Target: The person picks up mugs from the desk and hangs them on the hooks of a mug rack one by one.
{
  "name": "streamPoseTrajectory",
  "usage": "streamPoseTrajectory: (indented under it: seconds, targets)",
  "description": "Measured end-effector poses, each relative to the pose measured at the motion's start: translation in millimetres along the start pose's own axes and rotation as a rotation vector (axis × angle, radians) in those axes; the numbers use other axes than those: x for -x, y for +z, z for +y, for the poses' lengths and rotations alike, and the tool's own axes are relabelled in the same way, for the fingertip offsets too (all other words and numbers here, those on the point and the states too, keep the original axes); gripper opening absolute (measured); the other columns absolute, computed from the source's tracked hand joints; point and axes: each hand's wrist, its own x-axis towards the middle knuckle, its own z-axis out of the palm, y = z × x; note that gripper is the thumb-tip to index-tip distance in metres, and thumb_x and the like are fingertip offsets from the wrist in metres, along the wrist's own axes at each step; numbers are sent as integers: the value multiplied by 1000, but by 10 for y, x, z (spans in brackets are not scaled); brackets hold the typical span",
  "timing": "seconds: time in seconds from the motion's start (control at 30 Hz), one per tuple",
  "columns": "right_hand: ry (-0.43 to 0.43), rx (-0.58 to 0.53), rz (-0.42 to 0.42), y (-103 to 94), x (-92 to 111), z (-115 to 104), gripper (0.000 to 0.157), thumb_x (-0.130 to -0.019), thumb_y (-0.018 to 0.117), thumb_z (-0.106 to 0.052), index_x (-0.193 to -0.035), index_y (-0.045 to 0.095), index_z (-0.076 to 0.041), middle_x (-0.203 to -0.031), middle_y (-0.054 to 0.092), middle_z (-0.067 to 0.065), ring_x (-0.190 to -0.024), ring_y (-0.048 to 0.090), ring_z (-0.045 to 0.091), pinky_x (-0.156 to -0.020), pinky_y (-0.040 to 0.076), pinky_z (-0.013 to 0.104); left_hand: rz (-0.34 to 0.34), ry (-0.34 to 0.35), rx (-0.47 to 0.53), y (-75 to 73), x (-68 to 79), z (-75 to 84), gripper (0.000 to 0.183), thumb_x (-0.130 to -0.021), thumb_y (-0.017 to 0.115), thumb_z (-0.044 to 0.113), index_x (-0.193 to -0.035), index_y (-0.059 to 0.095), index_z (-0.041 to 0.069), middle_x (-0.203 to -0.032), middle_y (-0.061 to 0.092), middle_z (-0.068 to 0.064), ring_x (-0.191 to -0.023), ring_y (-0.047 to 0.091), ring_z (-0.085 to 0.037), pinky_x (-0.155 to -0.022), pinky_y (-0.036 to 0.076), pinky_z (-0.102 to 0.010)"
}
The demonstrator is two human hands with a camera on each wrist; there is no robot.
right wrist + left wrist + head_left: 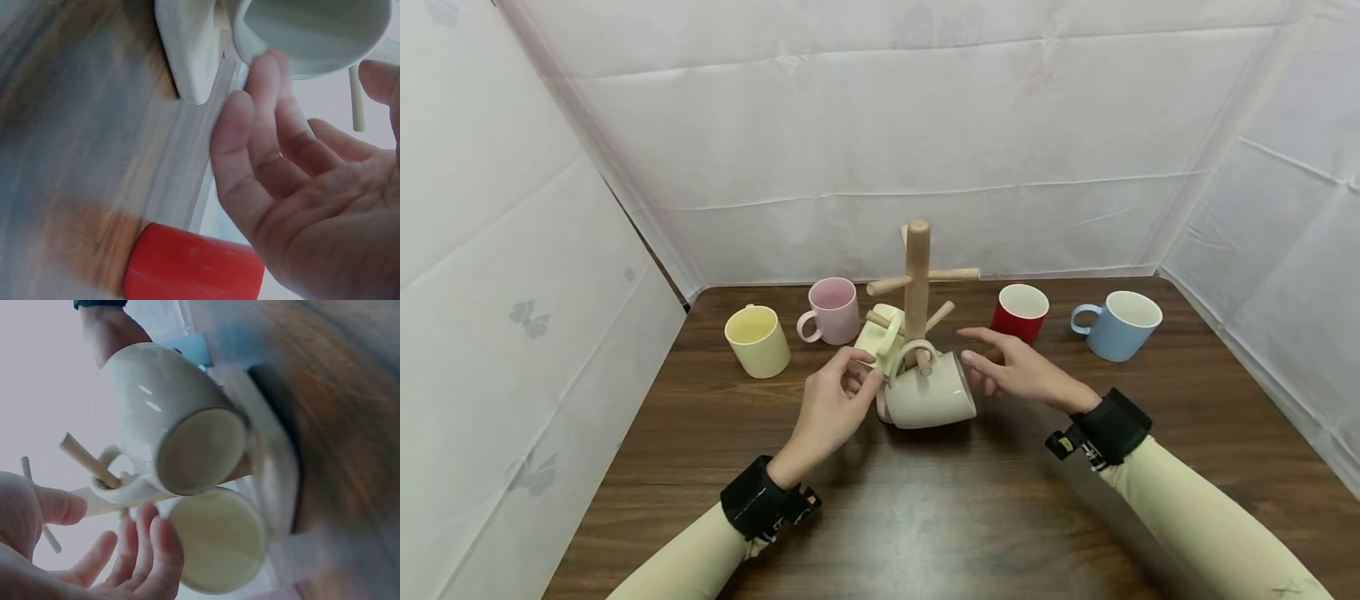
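A wooden mug tree [917,283] stands at the middle of the table. From its low front peg a white mug [932,398] hangs tilted by its handle, mouth to the right. Just behind and left, a pale yellow mug [871,340] is on another low peg. My left hand [831,404] is beside these two mugs, thumb and fingers apart in the left wrist view with nothing between them. Close to the white mug's rim, my right hand [1018,371] has loosely bent fingers and holds nothing; whether a fingertip touches the rim, I cannot tell.
A yellow mug [758,346] and a pink mug [835,312] stand at the back left. On the right are a red mug [1019,312] and a blue mug [1117,327]. Bare upper pegs [955,274] stick out. White sheeting [880,125] encloses the table's back and sides.
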Motion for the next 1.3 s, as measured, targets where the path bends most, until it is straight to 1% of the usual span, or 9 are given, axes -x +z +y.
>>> streamPoseTrajectory:
  seconds: [0.17,0.3,0.4,0.5,0.63,0.8,0.87,1.1,1.3]
  targets:
    - [-40,-27,75,-36,-112,-83,51,-94,53,-34,-141,36,-21,-96,63,16,-69,57,35,-61,51,51,89,92,-30,7,-79,108,32,-86,65,35,-108,59,12,-85,56,-1,-65,54,-8,-55,49,-29]
    - [-79,-13,132,-60,-199,-134,51,-94,53,-32,-141,36,-21,-107,60,15,-72,58,29,-62,51,49,87,142,-79,32,-133,205,51,-83,66,43,-119,55,10,-111,54,-9,-93,55,-18,-76,49,-40]
    - [-101,13,148,-72,-260,-167,50,-95,52,-32,-141,36,-24,-118,56,12,-78,60,30,-64,51,48,67,136,-113,53,-162,267,64,-80,66,49,-127,51,9,-132,43,-13,-119,42,-24,-92,41,-49]
    - [-118,31,150,-78,-303,-210,49,-96,50,-32,-142,35,-26,-127,51,9,-83,61,27,-65,51,51,43,102,-135,76,-190,302,72,-78,65,55,-132,47,11,-143,31,-17,-129,30,-28,-98,34,-54]
    - [-144,40,147,-77,-326,-300,47,-97,49,-25,-142,36,-24,-131,47,9,-82,62,25,-62,50,51,11,76,-138,110,-228,320,76,-76,67,56,-135,44,14,-147,23,-20,-132,24,-30,-99,31,-56]
    - [-171,72,166,-59,-368,-307,44,-97,50,-23,-140,39,-26,-125,51,7,-78,63,24,-57,49,42,-17,79,-138,145,-244,300,79,-75,68,55,-136,42,12,-146,23,-23,-134,20,-30,-100,29,-56]
    - [-178,91,179,-49,-395,-254,43,-96,50,-24,-138,41,-29,-121,53,4,-77,63,21,-56,49,38,-21,80,-138,154,-246,291,80,-75,68,55,-137,42,11,-146,24,-24,-134,19,-30,-101,29,-56]
    - [-181,114,226,-10,-404,-240,42,-96,51,-17,-136,45,-27,-105,58,6,-75,63,18,-62,53,37,-29,63,-137,174,-244,293,83,-73,68,58,-137,42,13,-147,21,-24,-133,21,-31,-100,32,-54]
    - [-177,136,256,10,-419,-239,38,-96,50,-15,-133,48,-23,-106,59,6,-72,62,17,-58,53,35,-21,76,-142,187,-256,286,85,-71,70,58,-137,42,13,-146,24,-25,-133,21,-33,-99,34,-52]
